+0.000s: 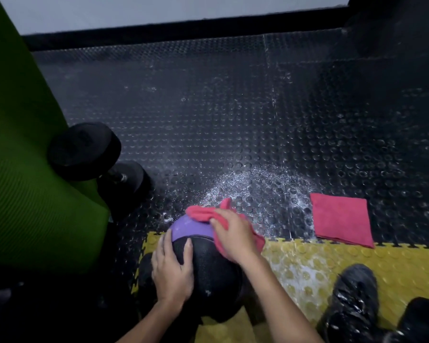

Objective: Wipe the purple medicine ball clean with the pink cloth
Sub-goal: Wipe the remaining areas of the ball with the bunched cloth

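Left hand [172, 271] on ball [208, 271], right hand [235, 237] on pink cloth [199, 214]; purple half away

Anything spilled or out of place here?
Yes: white speckled splatter on the black studded floor just beyond the medicine ball, reaching the folded pink cloth and the yellow tiles. Spray or powder, cannot tell. Nothing else stands out.

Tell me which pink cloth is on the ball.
The bunched cloth under the right hand atop the medicine ball; the folded cloth lies flat on the floor.
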